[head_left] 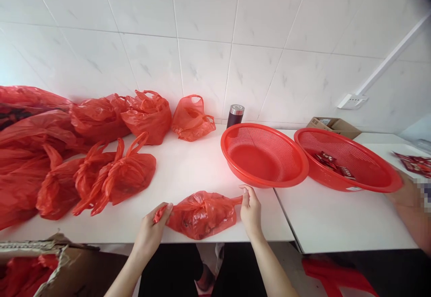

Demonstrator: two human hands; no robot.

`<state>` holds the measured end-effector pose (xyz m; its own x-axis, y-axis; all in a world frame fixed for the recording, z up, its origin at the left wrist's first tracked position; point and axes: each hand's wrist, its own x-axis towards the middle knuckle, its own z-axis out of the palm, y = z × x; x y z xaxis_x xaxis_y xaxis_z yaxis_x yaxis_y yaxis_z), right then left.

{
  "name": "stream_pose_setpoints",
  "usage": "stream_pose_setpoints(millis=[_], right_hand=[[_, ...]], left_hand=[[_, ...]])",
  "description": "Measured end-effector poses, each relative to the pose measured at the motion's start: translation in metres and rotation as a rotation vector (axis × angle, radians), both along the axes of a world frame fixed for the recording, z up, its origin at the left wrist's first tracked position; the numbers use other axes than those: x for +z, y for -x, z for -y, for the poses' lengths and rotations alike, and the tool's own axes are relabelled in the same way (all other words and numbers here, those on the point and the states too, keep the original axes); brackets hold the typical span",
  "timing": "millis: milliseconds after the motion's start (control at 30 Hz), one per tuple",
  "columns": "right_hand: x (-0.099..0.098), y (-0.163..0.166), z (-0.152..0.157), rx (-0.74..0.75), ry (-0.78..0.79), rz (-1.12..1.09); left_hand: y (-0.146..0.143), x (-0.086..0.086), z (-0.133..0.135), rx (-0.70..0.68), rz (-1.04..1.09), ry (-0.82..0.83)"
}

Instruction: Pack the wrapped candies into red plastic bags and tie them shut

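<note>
A filled red plastic bag (204, 216) lies at the table's front edge, its two handles drawn out to the sides. My left hand (153, 225) is closed around the left handle, some of which bunches out between the fingers. On the other side, my right hand (251, 209) pinches the end of the right handle. Dark shapes show dimly through the thin plastic, but I cannot make out what they are. Just beyond my right hand stands a red plastic basket (264, 182) with perforated walls and nothing in it.
Several tied red bags (131, 178) and fuller ones crowd the left. A second red basket (370, 182) holds small dark red packets (328, 160); another person's arm (409, 198) is beside it. A dark flask (235, 116) stands by the wall. An open cardboard box (81, 270) sits lower left.
</note>
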<state>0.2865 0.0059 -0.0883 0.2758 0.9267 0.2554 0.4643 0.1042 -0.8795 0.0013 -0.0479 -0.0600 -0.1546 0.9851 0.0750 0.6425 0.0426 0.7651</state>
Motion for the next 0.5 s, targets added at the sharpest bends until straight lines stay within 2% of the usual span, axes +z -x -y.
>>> stream_pose_setpoints(millis=[67, 100, 167, 200, 233, 267, 367, 433, 500], right_hand=[[-0.001, -0.005, -0.002, 0.025, -0.016, -0.062], [-0.001, -0.007, -0.003, 0.040, -0.018, -0.089], [0.001, -0.010, -0.007, 0.057, -0.010, -0.124], [0.002, -0.011, -0.008, 0.059, -0.005, -0.133], [0.003, -0.011, -0.008, 0.059, -0.001, -0.139], [0.004, -0.011, -0.007, 0.061, 0.000, -0.145], [0.006, -0.013, 0.000, 0.067, 0.007, -0.197], [0.006, -0.017, 0.008, 0.069, 0.036, -0.281], [0.004, -0.026, 0.019, 0.087, 0.062, -0.366]], left_hand=[[0.006, 0.011, 0.003, -0.014, 0.156, 0.026], [0.006, 0.019, 0.003, 0.026, 0.170, -0.010], [-0.003, 0.038, -0.001, 0.141, 0.097, -0.195], [-0.012, 0.046, -0.003, 0.157, 0.033, -0.299], [-0.024, 0.052, -0.005, 0.114, -0.039, -0.374], [-0.038, 0.055, -0.006, 0.012, -0.115, -0.402], [-0.074, 0.050, -0.012, -0.330, -0.327, -0.254], [-0.081, 0.041, -0.017, -0.376, -0.422, -0.138], [-0.068, 0.037, -0.024, -0.310, -0.447, -0.085]])
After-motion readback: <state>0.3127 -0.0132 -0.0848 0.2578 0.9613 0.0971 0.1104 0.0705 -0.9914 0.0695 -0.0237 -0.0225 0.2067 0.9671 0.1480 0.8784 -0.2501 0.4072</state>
